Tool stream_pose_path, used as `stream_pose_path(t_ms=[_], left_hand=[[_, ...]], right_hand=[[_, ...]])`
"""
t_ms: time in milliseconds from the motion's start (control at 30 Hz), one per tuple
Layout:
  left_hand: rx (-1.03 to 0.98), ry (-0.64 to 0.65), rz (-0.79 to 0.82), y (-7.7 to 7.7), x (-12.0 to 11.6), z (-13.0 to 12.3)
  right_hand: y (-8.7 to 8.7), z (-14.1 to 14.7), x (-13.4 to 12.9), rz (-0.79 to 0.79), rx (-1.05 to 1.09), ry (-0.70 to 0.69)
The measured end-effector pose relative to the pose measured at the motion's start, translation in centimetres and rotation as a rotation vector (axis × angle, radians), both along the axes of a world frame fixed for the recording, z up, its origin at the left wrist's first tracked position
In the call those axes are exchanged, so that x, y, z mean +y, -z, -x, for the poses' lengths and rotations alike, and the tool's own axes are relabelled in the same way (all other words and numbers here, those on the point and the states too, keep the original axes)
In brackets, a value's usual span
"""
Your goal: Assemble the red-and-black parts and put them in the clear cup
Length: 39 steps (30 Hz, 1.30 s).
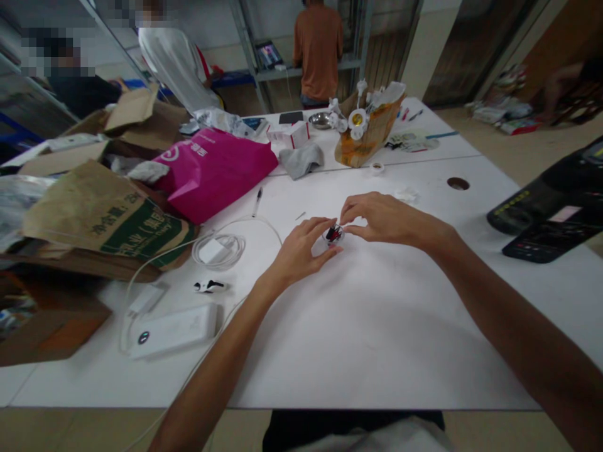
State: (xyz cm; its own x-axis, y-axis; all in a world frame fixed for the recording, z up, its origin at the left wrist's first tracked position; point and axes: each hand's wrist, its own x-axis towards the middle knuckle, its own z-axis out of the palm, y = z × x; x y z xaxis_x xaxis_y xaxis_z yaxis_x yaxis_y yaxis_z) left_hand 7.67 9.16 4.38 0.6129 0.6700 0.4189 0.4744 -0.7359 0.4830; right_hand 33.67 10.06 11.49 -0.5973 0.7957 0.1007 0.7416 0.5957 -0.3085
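Above the white table (377, 326), my left hand (304, 248) has its thumb and fingers closed around a small round white part with red and black wires (334, 235). My right hand (377, 216) meets it from the other side, thumb and index finger pinched at the part's edge. Whether the right fingertips grip a wire or the rim is too small to tell. A thin screw-like piece (300, 216) lies just left of the hands. Behind them stands a torn brown paper bag (370, 141) with several white round fittings (358, 119) in it.
On the left are a pink bag (217, 166), cardboard boxes (51, 314), a coiled white cable (230, 254), a wire stripper-like tool (210, 287) and a white power bank (174, 331). A black device (551, 213) stands at right. Several people are at the back.
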Motion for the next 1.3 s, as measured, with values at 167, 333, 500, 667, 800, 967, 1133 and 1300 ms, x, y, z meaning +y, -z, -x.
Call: stream_pose_path(t_ms=[167,333,500,667,800,967,1133,1300], left_hand=[[0.004,-0.030,-0.011,0.01,-0.14,0.19],[0.005,-0.032,0.002,0.18,-0.29,0.37],[-0.001,-0.017,0.012,0.21,-0.30,0.39],[-0.011,0.004,0.008,0.28,-0.34,0.31],[0.001,-0.001,0.023,0.45,-0.34,0.27],[-0.005,-0.020,0.030,0.36,-0.38,0.37],[-0.016,-0.016,0.050,0.17,-0.48,0.44],[-0.017,0.014,0.061,0.34,-0.39,0.40]], right_hand=[[-0.29,0.50,-0.07,-0.002,0.008,-0.012],[-0.42,0.43,-0.23,-0.007,-0.005,-0.008],[-0.37,0.32,-0.33,0.006,0.003,-0.014],[-0.28,0.50,-0.51,0.018,-0.015,-0.028],[-0.25,0.44,-0.42,0.020,-0.013,-0.032],[-0.02,-0.19,0.07,0.006,0.011,-0.016],[0.17,-0.10,-0.04,0.017,0.010,-0.029],[0.20,0.41,-0.19,0.023,0.002,-0.058]])
